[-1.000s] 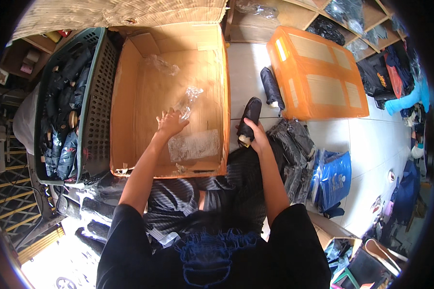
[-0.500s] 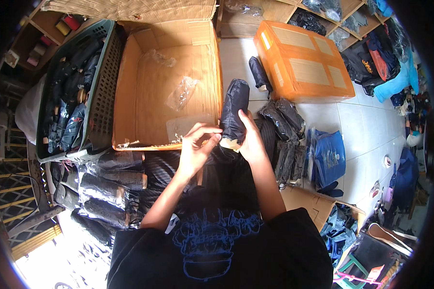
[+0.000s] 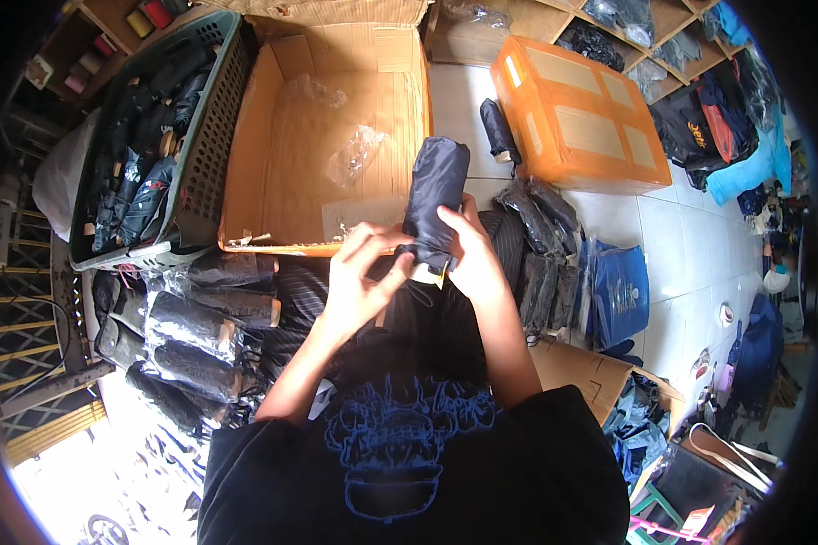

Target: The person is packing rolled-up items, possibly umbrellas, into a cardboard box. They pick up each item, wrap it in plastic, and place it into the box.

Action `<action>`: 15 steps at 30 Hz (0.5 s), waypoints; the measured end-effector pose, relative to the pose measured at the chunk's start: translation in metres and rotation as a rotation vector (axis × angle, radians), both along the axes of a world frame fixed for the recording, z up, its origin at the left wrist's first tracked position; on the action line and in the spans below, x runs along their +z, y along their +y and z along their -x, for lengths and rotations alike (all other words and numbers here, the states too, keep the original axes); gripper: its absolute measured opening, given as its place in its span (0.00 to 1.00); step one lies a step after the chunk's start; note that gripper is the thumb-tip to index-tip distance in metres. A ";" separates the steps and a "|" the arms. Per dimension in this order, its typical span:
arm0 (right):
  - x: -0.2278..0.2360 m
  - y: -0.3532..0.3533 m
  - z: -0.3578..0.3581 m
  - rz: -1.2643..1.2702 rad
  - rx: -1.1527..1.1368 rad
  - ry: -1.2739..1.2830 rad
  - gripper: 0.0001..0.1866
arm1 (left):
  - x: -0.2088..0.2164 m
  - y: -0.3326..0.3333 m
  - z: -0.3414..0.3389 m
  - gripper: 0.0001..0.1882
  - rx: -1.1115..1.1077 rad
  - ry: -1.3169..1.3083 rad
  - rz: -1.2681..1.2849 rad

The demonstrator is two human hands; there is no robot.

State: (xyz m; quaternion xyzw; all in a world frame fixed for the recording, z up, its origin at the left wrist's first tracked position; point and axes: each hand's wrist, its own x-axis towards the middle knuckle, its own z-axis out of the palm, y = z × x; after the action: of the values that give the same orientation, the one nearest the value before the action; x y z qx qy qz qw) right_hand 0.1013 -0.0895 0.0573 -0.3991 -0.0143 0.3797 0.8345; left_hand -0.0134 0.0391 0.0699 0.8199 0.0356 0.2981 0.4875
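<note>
A compact folding umbrella (image 3: 438, 186) in a dark sleeve stands nearly upright before me, its pale handle end at the bottom. My right hand (image 3: 474, 259) wraps its lower right side, the thumb lying along the fabric. On the other side my left hand (image 3: 356, 277) is closed, thumb and fingers pinching the sleeve's lower edge by the handle. A thin dark cord hangs just below. Beyond my hands is an open cardboard box (image 3: 245, 173) with crumpled clear plastic bags (image 3: 356, 156) inside.
At left, a green-grey plastic basket (image 3: 200, 163) holds several dark umbrellas. Plastic-wrapped umbrellas lie in piles left (image 3: 191, 322) and right (image 3: 541, 222) of my legs. Another umbrella (image 3: 497, 127) lies beside a taped orange-brown carton (image 3: 582, 118). Blue packages (image 3: 618, 291) sit to the right.
My left fingers have shifted slightly at the sleeve's lower edge, and a dark cord now shows below the handle. The umbrella remains in my right hand; the whole view has shifted a little.
</note>
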 end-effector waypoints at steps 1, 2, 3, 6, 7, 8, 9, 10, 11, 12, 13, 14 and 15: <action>-0.002 0.000 0.000 0.042 -0.033 -0.017 0.24 | 0.003 0.000 0.000 0.09 -0.018 0.004 -0.082; 0.000 0.002 0.001 0.077 -0.016 -0.040 0.25 | 0.005 0.002 0.001 0.10 -0.033 0.011 -0.170; 0.006 0.002 0.002 0.113 0.000 -0.063 0.26 | 0.007 0.003 0.001 0.10 -0.048 0.018 -0.258; 0.010 0.004 0.007 0.147 0.029 -0.095 0.28 | 0.007 0.008 0.002 0.10 -0.055 -0.008 -0.402; 0.010 0.004 0.008 0.147 0.035 -0.098 0.29 | 0.007 0.009 0.003 0.10 -0.060 -0.016 -0.454; 0.013 0.004 0.009 0.176 0.059 -0.089 0.29 | 0.008 0.007 0.003 0.10 -0.062 -0.030 -0.448; 0.014 0.004 0.010 0.189 0.054 -0.083 0.29 | 0.010 0.006 0.004 0.10 -0.064 -0.045 -0.441; 0.015 0.005 0.010 0.203 0.049 -0.077 0.29 | 0.011 0.004 0.004 0.09 -0.066 -0.060 -0.435; 0.015 0.006 0.011 0.214 0.045 -0.070 0.29 | 0.010 0.003 0.003 0.10 -0.065 -0.082 -0.434; 0.015 0.005 0.012 0.163 0.046 -0.050 0.30 | 0.009 0.002 0.002 0.10 -0.065 -0.104 -0.434; 0.015 0.003 0.012 0.112 0.047 -0.031 0.32 | 0.007 0.002 0.001 0.10 -0.064 -0.126 -0.434; 0.014 0.001 0.012 0.063 0.047 -0.012 0.33 | 0.004 0.001 0.000 0.11 -0.040 -0.130 -0.443; 0.013 -0.001 0.012 0.001 0.082 -0.047 0.35 | 0.001 0.001 -0.001 0.11 -0.016 -0.135 -0.453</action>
State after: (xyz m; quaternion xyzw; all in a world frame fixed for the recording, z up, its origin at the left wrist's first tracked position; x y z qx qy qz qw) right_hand 0.0891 -0.0906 0.0704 -0.4072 -0.0500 0.4040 0.8176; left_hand -0.0126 0.0402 0.0710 0.8869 -0.0716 0.3486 0.2947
